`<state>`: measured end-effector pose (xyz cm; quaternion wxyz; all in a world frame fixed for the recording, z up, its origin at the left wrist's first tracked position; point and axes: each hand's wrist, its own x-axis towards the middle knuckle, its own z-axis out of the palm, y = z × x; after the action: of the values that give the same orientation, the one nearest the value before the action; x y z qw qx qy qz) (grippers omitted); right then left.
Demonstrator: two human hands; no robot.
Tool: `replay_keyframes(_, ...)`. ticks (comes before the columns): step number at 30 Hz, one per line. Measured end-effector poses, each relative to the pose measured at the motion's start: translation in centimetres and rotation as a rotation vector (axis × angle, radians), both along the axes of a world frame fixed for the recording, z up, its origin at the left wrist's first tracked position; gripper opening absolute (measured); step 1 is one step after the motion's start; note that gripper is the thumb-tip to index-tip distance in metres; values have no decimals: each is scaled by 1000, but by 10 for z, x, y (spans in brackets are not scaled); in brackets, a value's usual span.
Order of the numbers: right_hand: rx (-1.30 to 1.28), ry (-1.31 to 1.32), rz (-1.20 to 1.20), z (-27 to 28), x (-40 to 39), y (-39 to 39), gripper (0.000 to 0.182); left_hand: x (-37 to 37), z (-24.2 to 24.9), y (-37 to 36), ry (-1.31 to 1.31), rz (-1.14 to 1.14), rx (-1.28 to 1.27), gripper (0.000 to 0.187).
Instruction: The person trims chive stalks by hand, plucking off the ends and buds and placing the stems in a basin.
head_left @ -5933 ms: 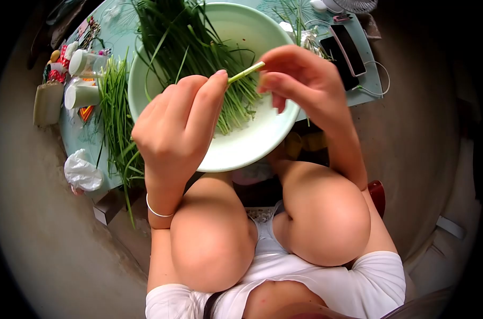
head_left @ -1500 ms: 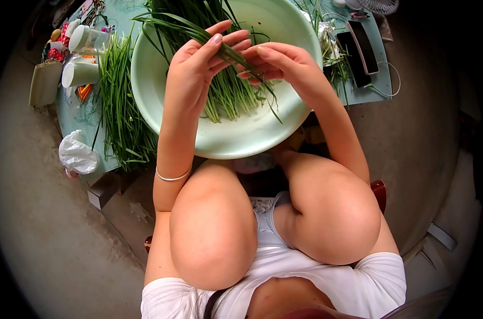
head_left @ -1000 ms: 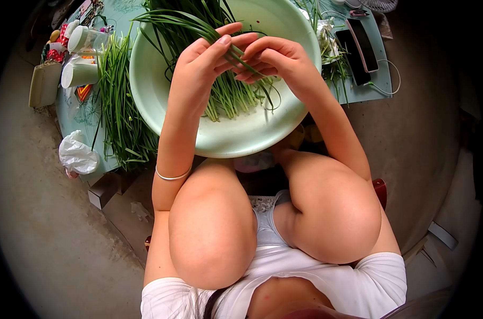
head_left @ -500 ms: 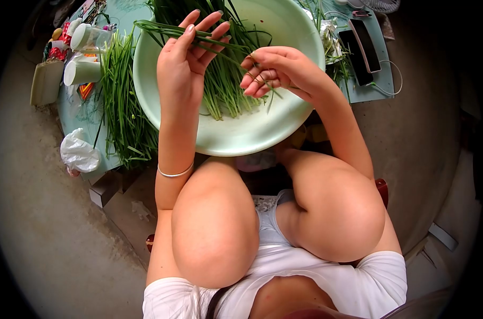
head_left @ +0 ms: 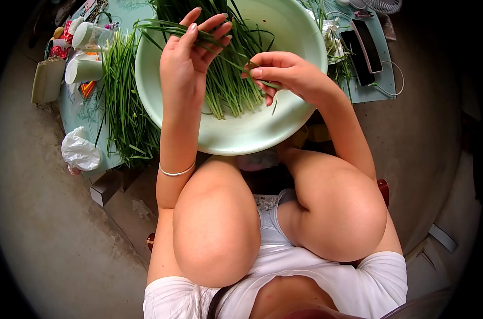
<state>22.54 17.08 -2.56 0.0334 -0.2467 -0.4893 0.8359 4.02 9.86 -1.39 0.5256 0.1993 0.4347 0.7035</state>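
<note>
We noted the low table [head_left: 365, 91] first, its pale green top running across the upper frame. On it sat the wide mint basin [head_left: 252, 135], holding a loose heap of trimmed chives [head_left: 228, 87] from its centre toward twelve o'clock. At nine o'clock of the basin a second chive pile [head_left: 122, 106] lay on the tabletop, just beside the rim. Our left hand [head_left: 185, 64] hovered over the basin with fingers spread, a single chive stalk [head_left: 161, 25] resting across the fingertips and trailing toward ten o'clock. Our right hand [head_left: 284, 72], at three o'clock of the left, pinched the stalk's other end between thumb and forefinger. Two white cups [head_left: 84, 53] lay at nine o'clock of the pile; a dark phone [head_left: 366, 45] at two o'clock.
</note>
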Motion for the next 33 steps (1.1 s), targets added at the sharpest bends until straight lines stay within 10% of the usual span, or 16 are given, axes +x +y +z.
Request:
replay_keyframes(15, 140, -30, 272, 9, 3, -2, 29, -5, -5, 1, -49, 33, 84, 32)
replay_keyframes(27, 196, -73, -196, -9, -10, -2, 54, -7, -10, 1, -356, -56, 197, 28)
replay_keyframes(33, 272, 86, -14, -12, -26, -9, 42, -1, -3, 1, -373, -111, 174, 26)
